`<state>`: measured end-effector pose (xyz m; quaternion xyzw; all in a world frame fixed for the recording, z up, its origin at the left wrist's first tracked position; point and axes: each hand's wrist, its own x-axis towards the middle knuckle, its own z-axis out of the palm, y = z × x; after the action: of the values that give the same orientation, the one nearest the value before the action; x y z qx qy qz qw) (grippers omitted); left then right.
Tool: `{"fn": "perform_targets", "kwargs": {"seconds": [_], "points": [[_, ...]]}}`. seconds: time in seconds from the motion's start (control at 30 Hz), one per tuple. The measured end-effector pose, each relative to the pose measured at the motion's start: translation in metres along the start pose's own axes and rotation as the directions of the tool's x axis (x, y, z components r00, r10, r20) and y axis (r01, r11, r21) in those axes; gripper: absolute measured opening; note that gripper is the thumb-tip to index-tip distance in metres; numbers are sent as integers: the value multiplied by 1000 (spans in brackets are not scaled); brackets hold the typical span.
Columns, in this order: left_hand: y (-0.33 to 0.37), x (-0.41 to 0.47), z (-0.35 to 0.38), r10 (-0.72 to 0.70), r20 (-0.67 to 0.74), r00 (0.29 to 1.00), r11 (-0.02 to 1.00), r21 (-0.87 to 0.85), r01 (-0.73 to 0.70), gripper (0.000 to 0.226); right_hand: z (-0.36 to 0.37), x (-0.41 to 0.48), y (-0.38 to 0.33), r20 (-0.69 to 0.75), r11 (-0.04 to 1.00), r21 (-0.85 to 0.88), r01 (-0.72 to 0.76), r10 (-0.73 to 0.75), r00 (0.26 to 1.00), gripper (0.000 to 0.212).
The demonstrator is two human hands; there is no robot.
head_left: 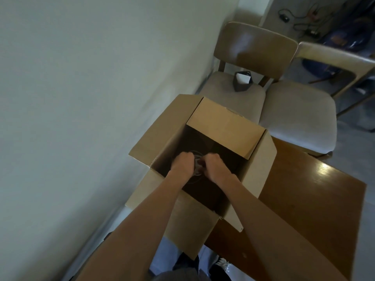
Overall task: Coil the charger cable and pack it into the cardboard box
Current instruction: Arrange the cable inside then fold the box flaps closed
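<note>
A pale wall (71, 88) occupies the left portion of the view. To its right, the cardboard box (221, 126) stands open on the corner of a brown wooden table (316, 199), all four flaps folded outward and the interior in deep shadow. Both forearms enter the box from the near side. The left hand (182, 162) is lowered inside, fingers curled downward; its grip is closed on the left side of the coiled charger cable (196, 173), which shows only as faint grey loops low in the box between the two hands. The right hand (213, 164) is just beside the left, likewise curled closed on the right side of the coil. Whether the coil rests on the box floor cannot be told. Beyond the box, two wooden chairs with grey seat pads stand side by side: the nearer-left chair (257, 49) carries a small dark pouch (241, 81) with a white panel; the right chair (300, 116) adjoins the table edge.
</note>
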<state>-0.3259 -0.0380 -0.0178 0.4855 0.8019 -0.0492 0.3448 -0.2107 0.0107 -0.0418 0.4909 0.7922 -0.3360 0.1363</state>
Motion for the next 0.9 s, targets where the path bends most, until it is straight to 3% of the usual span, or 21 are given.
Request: {"fn": "perform_targets", "kwargs": {"seconds": [0.17, 0.37, 0.57, 0.7, 0.9], "points": [[1, -3, -1, 5, 13, 1000, 1000, -10, -5, 13, 1, -3, -3, 37, 998, -28, -49, 50, 998, 29], [3, -11, -7, 32, 29, 999, 999, -33, -31, 9, -7, -13, -7, -43, 995, -92, 31, -35, 998, 27], [6, -29, -19, 80, -96, 992, 993, -74, -88, 11, -17, -31, -14, -86, 991, -50, 123, -127, 988, 23], [1, -43, -32, 124, -293, 948, 988, -53, -146, 16, -32, -46, -18, -157, 969, -3, 246, -243, 957, 24], [-18, -72, -47, 32, -418, 908, 999, -16, -43, 30, -58, -67, -28, -178, 909, -2, 416, -410, 895, 21]]}}
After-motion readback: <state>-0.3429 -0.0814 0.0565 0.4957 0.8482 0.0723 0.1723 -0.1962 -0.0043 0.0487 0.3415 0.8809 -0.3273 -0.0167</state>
